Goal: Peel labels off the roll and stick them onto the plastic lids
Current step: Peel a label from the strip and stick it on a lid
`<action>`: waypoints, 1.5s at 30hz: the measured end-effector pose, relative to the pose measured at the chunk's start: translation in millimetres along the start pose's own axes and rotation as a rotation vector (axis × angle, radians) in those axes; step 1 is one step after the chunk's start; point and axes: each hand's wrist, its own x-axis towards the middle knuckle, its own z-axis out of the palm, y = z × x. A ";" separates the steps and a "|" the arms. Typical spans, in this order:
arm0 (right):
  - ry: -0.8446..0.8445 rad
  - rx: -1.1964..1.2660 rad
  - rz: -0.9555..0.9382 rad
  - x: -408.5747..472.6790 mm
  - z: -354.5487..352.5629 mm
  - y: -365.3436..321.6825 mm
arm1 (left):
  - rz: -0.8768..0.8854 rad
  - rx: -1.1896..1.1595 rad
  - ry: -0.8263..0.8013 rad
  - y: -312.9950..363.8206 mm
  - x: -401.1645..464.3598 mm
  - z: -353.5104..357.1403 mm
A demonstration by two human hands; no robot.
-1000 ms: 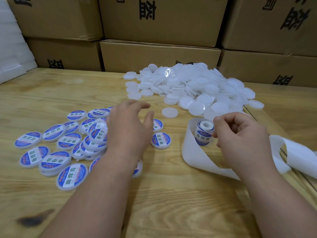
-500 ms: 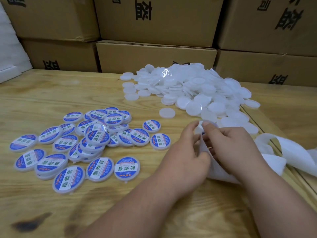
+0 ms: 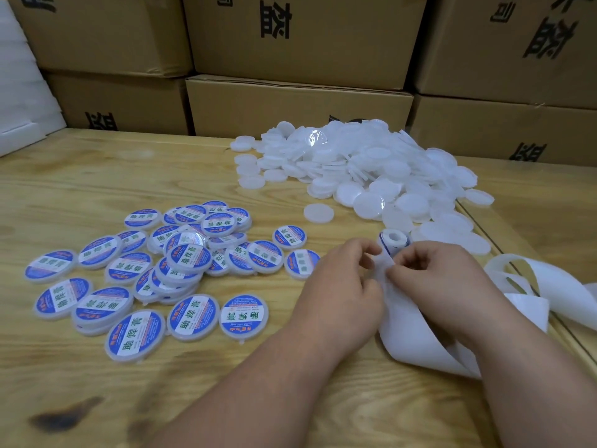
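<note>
A small label roll (image 3: 394, 240) with a white core stands on the wooden table (image 3: 97, 176), half hidden behind my hands. My right hand (image 3: 442, 279) pinches the white backing strip (image 3: 416, 337) just below the roll. My left hand (image 3: 345, 282) meets it from the left, fingertips curled at the same spot on the strip. Whether a label is lifted is hidden by the fingers. A heap of plain white lids (image 3: 361, 169) lies beyond the roll. Several labelled lids with blue and white stickers (image 3: 190, 260) are spread to the left.
Used backing paper (image 3: 549, 289) curls off to the right over a table seam. One lone white lid (image 3: 318, 212) sits between the two groups. Stacked cardboard boxes (image 3: 297, 105) wall the table's far edge, and white foam (image 3: 19, 101) stands at far left.
My left hand has left the labelled lids and come right to join my right hand at the roll. Both hands now work the strip together.
</note>
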 end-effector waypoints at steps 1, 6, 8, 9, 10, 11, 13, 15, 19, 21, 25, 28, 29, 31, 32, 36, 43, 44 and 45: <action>-0.011 0.003 0.007 0.3 -0.2 0.0 | 0.009 0.085 0.014 -2.8 4.9 -0.6; -0.089 -0.040 0.001 -0.5 -1.8 -1.7 | 0.006 0.330 0.101 -9.6 33.3 0.7; -0.103 -0.048 0.010 -1.2 -2.6 -2.2 | -0.011 0.398 0.127 -12.4 46.3 1.9; -0.105 -0.058 0.010 -1.6 -2.7 -1.9 | -0.032 0.430 0.146 -14.1 53.5 1.5; -0.100 -0.072 0.010 -1.5 -2.4 -1.7 | -0.061 0.453 0.165 -15.6 60.8 0.8; -0.088 -0.084 0.011 -1.6 -2.4 -1.8 | -0.094 0.463 0.181 -17.2 68.2 0.0; -0.071 -0.092 0.020 -2.3 -2.4 -3.7 | -0.157 0.487 0.204 -19.9 82.2 -1.7; -0.068 -0.083 0.039 -3.2 -1.7 -6.5 | -0.199 0.552 0.246 -23.0 95.5 -3.3; -0.068 -0.036 0.059 -4.4 -0.3 -12.2 | -0.277 0.701 0.312 -28.7 114.9 -6.0; -0.063 -0.002 0.059 -4.4 -0.6 -13.3 | -0.293 0.774 0.299 -30.4 118.8 -5.2; -0.034 0.017 0.061 -1.8 -0.1 -8.8 | -0.247 0.734 0.319 -31.7 117.4 -5.9; -0.037 -0.026 0.011 1.5 3.8 -4.3 | -0.152 0.532 0.372 -30.3 110.3 -9.2; -0.039 -0.039 -0.009 2.0 5.1 -2.9 | -0.130 0.434 0.380 -29.1 105.8 -10.7; -0.035 -0.045 -0.048 3.2 6.8 0.7 | -0.088 0.255 0.367 -25.4 96.7 -13.0; -0.032 -0.045 -0.065 4.3 7.7 3.0 | -0.057 0.191 0.360 -22.9 91.4 -13.8; -0.010 -0.066 -0.080 6.6 8.2 7.1 | 0.073 -0.034 0.380 -7.8 54.8 -16.1; -0.068 -0.040 -0.114 4.9 9.2 7.8 | -0.054 -0.394 0.332 -9.7 2.3 -25.7; -0.083 -0.030 -0.118 4.7 9.2 7.8 | -0.044 -0.398 0.315 -8.5 2.6 -26.8; -0.098 -0.019 -0.119 3.9 8.9 7.4 | -0.023 -0.370 0.289 -7.9 4.7 -27.5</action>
